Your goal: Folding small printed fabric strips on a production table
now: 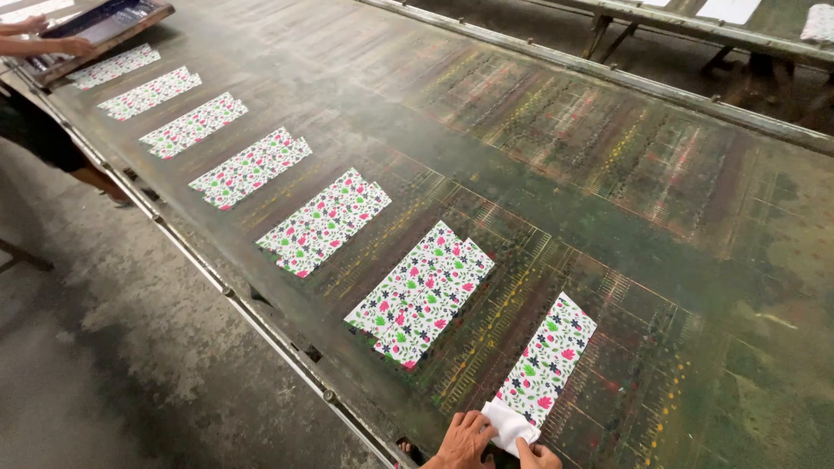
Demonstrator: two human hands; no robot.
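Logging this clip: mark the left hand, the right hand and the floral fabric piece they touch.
left hand (463, 441), head view, back of hand.
right hand (538, 454), head view, knuckles.
floral fabric piece (549, 360), head view, printed middle.

White floral-printed fabric strip (547, 365) lies flat, its near end lifted.

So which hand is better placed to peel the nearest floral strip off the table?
Probably the left hand: its fingers already pinch the lifted white end of the floral fabric strip. The right hand only touches that corner, mostly out of frame.
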